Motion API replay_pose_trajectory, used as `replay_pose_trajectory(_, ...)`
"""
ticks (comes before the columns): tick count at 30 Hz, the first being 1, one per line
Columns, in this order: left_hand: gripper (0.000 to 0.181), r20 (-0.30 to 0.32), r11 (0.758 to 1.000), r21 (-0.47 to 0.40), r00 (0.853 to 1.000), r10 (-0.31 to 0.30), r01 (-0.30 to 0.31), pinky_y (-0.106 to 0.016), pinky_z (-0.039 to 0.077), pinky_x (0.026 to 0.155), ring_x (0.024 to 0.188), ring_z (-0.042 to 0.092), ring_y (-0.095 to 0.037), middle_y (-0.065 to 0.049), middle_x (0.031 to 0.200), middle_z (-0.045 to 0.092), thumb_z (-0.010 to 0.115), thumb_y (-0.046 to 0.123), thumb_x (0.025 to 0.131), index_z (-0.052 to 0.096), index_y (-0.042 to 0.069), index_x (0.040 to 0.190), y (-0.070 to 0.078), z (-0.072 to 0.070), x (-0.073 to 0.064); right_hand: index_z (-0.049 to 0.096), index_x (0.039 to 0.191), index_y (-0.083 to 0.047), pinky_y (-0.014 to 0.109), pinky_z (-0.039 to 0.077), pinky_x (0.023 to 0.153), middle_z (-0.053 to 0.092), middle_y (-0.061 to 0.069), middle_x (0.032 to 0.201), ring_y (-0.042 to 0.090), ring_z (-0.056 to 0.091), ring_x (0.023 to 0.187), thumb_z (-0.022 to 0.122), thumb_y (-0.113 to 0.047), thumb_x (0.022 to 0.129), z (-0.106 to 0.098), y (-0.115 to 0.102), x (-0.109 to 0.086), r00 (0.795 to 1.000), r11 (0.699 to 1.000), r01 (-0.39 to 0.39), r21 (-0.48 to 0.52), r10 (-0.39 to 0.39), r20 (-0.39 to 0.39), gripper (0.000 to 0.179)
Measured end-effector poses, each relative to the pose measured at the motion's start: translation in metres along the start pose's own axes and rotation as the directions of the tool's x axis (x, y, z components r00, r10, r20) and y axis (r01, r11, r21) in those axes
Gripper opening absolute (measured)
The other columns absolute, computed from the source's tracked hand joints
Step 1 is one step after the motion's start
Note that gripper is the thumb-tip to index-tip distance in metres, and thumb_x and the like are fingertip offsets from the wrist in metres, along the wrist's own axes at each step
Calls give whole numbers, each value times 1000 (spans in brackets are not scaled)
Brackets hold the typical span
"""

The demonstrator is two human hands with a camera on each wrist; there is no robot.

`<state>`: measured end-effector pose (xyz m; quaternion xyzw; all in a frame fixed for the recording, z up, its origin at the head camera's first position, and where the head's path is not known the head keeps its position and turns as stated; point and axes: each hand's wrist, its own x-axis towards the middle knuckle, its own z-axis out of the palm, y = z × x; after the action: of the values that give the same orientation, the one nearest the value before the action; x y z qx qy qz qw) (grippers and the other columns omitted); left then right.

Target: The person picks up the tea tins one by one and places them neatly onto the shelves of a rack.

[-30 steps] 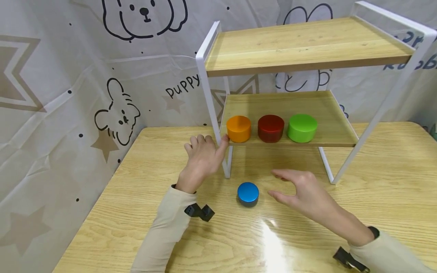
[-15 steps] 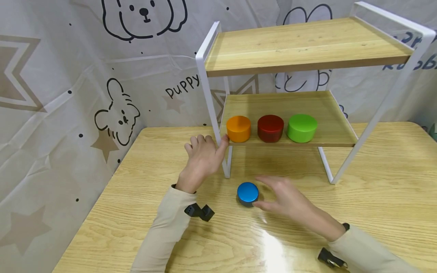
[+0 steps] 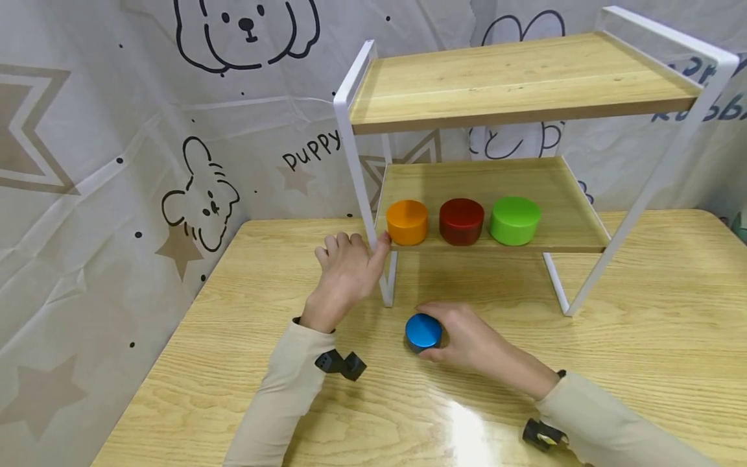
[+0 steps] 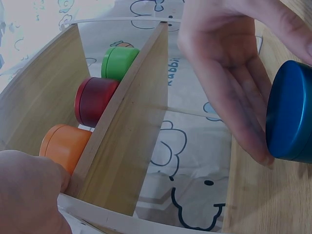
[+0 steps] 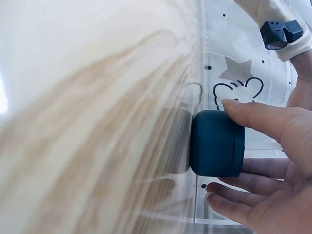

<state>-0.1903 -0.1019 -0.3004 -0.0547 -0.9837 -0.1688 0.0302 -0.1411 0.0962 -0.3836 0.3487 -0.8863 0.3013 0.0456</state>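
Note:
A round blue tin (image 3: pixel 423 331) with a shiny lid stands on the table in front of the shelf rack. My right hand (image 3: pixel 461 336) holds it from the right, thumb on the near side and fingers round the far side. In the right wrist view the thumb (image 5: pixel 253 116) lies against the edge of the tin. My left hand (image 3: pixel 349 269) is at the rack's left post, thumb beside the orange tin (image 3: pixel 407 222) and the other fingers outside the post. A red tin (image 3: pixel 461 222) and a green tin (image 3: pixel 515 221) share the middle shelf board with the orange one.
The two-tier rack has white metal posts (image 3: pixel 648 181) and a wooden top board (image 3: pixel 525 78) over the tins. Its feet stand on the wooden table (image 3: pixel 245 363). A printed cloth (image 3: pixel 117 259) hangs behind and to the left.
My right hand has moved left to the blue tin and closed its thumb and fingers round it. My left hand and the tins on the shelf have stayed in place.

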Motion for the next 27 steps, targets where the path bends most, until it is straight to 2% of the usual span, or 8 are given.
replay_pose_trajectory(8, 68, -1, 1000, -4, 1000, 5, -5, -45, 21, 77, 86, 33, -34, -15, 87, 42, 16, 58, 100, 50, 3, 81, 0, 1, 0, 60, 118, 8, 44, 51, 86, 66, 18, 114, 33, 63, 103, 87, -10, 68, 2, 2, 1, 1000, 1000, 4, 28, -5, 30, 60)
replay_pose_trajectory(27, 67, -10, 1000, -7, 1000, 7, -8, -44, 21, 76, 85, 33, -34, -16, 86, 42, 17, 57, 100, 50, 3, 79, 0, 1, 0, 61, 118, 8, 43, 51, 86, 65, 20, 115, 32, 63, 104, 86, -13, 70, 3, -1, 2, 999, 1000, -6, 25, 4, 49, 58)
